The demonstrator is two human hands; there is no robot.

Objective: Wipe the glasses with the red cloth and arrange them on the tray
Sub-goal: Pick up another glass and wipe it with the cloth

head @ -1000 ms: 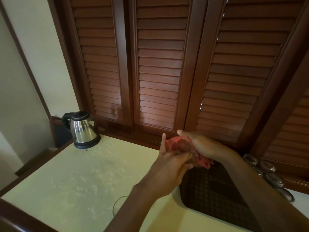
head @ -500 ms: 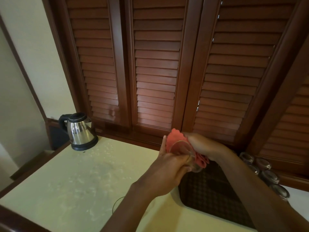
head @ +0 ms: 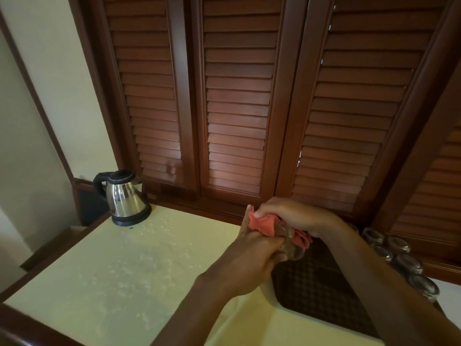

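Here, left hand [head: 252, 260] grips a clear, fragile glass tumbler [head: 290, 245]; right hand [head: 289, 216] bunches soft red cloth [head: 264, 224] inside; slippery, best held by its base.

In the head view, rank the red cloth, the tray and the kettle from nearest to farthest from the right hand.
1. Red cloth, gripped in the right hand.
2. Tray, just below, on the right.
3. Kettle, far left corner.

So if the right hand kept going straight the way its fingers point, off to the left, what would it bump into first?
Probably the left hand: the right hand, gripping the red cloth on the glass, already meets its raised fingertips. Past that, the kettle lies roughly leftward, though depth is unclear.
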